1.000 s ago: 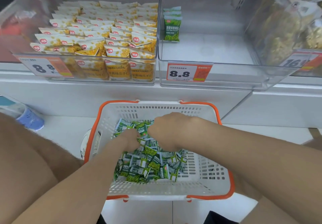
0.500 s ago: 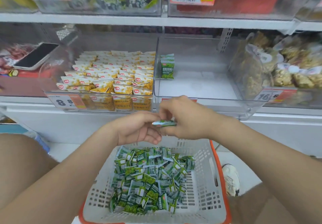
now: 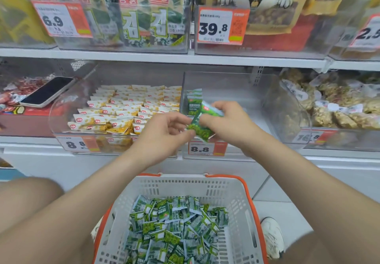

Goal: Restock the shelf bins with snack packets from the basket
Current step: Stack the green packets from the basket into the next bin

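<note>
Few small green snack packets [image 3: 200,129] pinched by left hand [image 3: 164,134], right hand [image 3: 228,124].

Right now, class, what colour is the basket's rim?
Orange, on a white basket; the head view shows it best.

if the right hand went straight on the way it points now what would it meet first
Probably the small green stack in the clear bin; the right hand, gripping packets, aims up-left at it. Depth is unclear, and the left hand is close by.
</note>
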Motion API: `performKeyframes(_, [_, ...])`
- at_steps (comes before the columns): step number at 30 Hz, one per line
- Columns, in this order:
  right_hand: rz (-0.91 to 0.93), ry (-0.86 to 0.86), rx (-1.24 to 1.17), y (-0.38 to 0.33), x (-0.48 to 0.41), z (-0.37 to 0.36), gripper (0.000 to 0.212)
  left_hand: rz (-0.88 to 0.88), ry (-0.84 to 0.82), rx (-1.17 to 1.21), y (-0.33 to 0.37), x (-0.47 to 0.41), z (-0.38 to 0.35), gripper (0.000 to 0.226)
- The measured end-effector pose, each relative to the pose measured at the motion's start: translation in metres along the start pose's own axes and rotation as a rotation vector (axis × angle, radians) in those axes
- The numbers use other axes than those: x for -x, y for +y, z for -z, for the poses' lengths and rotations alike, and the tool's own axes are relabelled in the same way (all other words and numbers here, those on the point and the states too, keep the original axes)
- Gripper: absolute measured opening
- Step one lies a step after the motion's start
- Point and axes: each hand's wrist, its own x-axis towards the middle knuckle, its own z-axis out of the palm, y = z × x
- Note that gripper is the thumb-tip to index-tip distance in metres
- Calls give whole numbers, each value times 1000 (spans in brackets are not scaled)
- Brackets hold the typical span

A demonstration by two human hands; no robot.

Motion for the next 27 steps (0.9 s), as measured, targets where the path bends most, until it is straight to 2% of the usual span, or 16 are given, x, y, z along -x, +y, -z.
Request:
performKeyframes(2, [37, 122, 81, 2, -17, -2, 21, -146, 140, -246, 4, -8, 3, 17])
performKeyframes(5, [63, 84, 267, 10, -50, -5, 16, -261, 192, -492, 4, -19, 7, 31])
performKeyframes(9, [61, -50, 540, 24, -96, -20, 37, -139, 94, -603, -11, -30, 1, 74])
performKeyframes(11, [49, -121, 615, 30, -116, -27, 32, -40, 2, -611, -13, -37, -2, 87])
performKeyframes(12, [35, -161, 622, 32, -125, -30, 31, -17, -41, -623, -13, -42, -3, 84])
performKeyframes(14, [-3, -214, 642, 34, -142, -37, 31, -23, -93, -678, -12, -49, -3, 62])
performKeyframes(17, [11, -159, 709, 37, -165, -44, 21, -45, -111, -712, -11, -54, 0, 48])
performKeyframes(20, [2, -49, 733, 48, -188, -52, 57, -63, -106, -722, -12, -53, -1, 46])
performKeyframes(24, [-42, 117, 676, 58, -198, -62, 66, -88, -101, -716, -14, -52, 0, 41])
performKeyframes(27, [-26, 229, 686, 60, -193, -59, 82, -114, -97, -671, -18, -51, 2, 46])
